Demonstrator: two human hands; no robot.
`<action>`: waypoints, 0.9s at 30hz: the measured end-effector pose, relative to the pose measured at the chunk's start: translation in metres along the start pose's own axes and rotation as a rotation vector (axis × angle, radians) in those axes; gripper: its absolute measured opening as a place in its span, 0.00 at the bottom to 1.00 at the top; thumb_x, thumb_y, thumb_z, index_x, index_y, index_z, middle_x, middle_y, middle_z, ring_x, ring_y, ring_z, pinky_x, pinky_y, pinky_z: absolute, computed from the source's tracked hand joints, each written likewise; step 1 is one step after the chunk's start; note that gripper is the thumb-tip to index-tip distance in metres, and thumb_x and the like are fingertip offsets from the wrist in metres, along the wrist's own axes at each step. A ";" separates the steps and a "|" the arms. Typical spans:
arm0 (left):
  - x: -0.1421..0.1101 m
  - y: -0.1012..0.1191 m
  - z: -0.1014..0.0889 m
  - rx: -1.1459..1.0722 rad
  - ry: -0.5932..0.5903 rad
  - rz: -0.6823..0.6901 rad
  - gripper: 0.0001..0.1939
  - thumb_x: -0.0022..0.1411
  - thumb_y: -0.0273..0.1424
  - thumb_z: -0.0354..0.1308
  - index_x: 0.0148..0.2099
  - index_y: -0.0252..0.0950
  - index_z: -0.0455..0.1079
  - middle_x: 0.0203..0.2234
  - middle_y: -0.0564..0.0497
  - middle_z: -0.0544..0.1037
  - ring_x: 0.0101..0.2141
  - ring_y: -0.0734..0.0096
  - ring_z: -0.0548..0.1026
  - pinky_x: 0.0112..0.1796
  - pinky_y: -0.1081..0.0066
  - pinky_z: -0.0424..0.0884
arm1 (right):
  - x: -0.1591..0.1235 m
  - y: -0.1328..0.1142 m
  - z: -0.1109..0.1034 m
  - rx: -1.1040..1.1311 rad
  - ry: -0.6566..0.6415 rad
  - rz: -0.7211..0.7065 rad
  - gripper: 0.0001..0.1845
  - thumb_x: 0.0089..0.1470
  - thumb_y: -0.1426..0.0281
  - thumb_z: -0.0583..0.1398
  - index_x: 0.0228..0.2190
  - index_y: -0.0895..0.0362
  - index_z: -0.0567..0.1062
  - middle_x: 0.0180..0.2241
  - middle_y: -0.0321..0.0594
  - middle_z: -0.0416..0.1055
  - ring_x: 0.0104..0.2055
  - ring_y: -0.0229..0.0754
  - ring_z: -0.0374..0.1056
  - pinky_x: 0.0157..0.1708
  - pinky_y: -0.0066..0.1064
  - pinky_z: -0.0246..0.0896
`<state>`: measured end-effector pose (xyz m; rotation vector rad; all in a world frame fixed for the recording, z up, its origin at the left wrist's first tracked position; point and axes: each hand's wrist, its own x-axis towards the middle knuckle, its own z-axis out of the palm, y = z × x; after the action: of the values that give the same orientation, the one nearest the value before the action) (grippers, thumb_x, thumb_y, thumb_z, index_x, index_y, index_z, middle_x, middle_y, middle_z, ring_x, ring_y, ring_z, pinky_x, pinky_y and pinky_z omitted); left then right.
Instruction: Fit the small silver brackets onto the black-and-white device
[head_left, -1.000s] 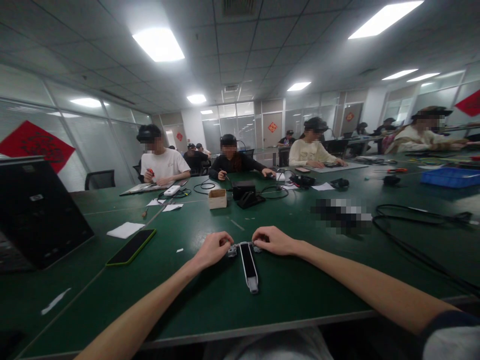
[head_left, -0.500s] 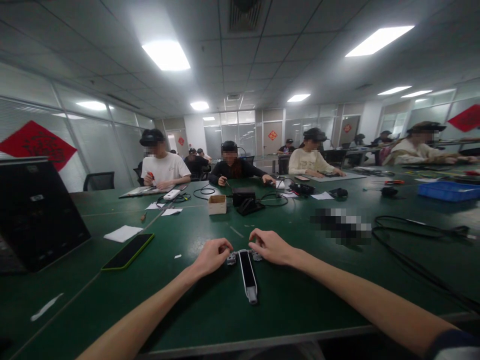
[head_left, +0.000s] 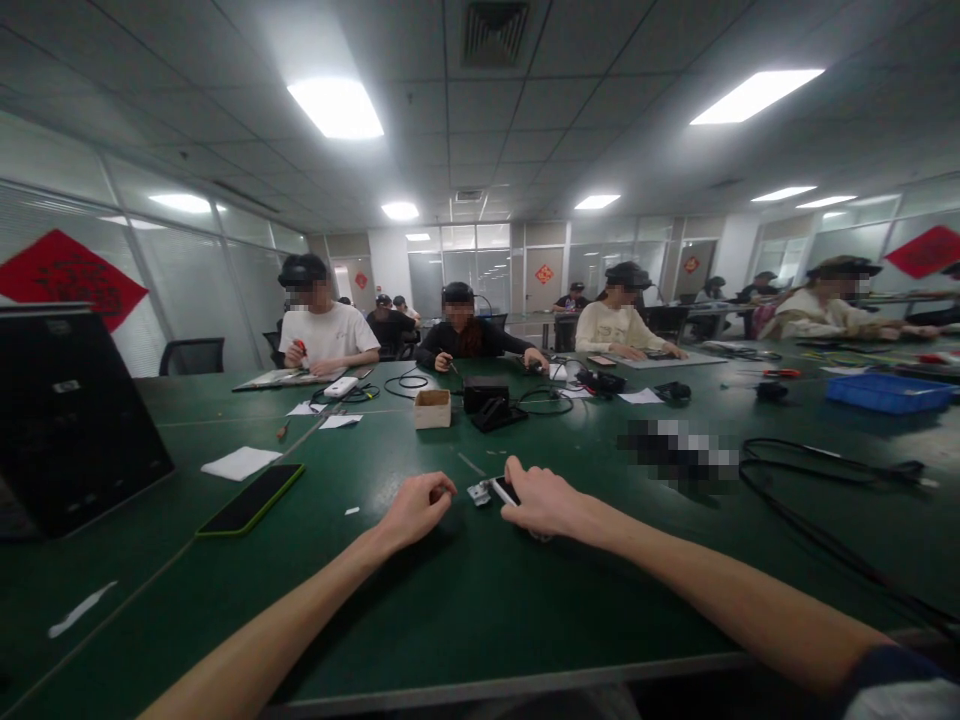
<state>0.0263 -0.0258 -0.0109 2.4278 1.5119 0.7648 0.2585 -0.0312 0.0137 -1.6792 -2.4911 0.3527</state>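
White-edged device (head_left: 505, 491) partly under right hand (head_left: 546, 500), apparently between fingers (head_left: 513, 468).

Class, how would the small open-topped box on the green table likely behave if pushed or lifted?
The box would probably slide rather than roll, given its flat, straight sides. It looks light, since its walls seem thin. A hard pinch might bend them near the open top.

White-edged gadget (head_left: 505, 491): mostly hidden by my right hand (head_left: 544, 500)
Tabletop object (head_left: 679, 450): too pixelated for me to recognise
Black computer case (head_left: 75, 420): cut off at left
My sleeve (head_left: 900, 680): cut off
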 end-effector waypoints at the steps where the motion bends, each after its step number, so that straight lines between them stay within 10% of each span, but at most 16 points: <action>1: 0.000 -0.001 0.001 0.006 0.000 0.016 0.12 0.58 0.28 0.49 0.38 0.34 0.74 0.21 0.54 0.73 0.23 0.73 0.69 0.28 0.75 0.61 | 0.009 0.014 -0.003 -0.006 0.031 0.040 0.24 0.51 0.61 0.57 0.48 0.58 0.61 0.40 0.50 0.72 0.35 0.49 0.72 0.29 0.33 0.63; 11: -0.001 -0.009 0.011 0.041 -0.087 0.034 0.12 0.57 0.28 0.50 0.38 0.35 0.74 0.21 0.54 0.73 0.26 0.72 0.71 0.29 0.75 0.63 | 0.088 0.168 -0.020 -0.224 0.208 0.449 0.23 0.54 0.66 0.56 0.48 0.64 0.62 0.45 0.59 0.67 0.48 0.58 0.66 0.42 0.41 0.60; 27: -0.001 -0.007 0.013 0.027 -0.153 0.093 0.10 0.57 0.26 0.51 0.37 0.35 0.74 0.23 0.54 0.74 0.25 0.73 0.70 0.30 0.75 0.64 | 0.156 0.230 -0.005 -0.248 0.198 0.461 0.20 0.57 0.70 0.54 0.51 0.52 0.63 0.53 0.52 0.54 0.56 0.60 0.51 0.44 0.44 0.55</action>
<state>0.0271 -0.0223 -0.0248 2.5277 1.3701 0.5624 0.4070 0.1965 -0.0459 -2.2589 -2.0582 -0.0913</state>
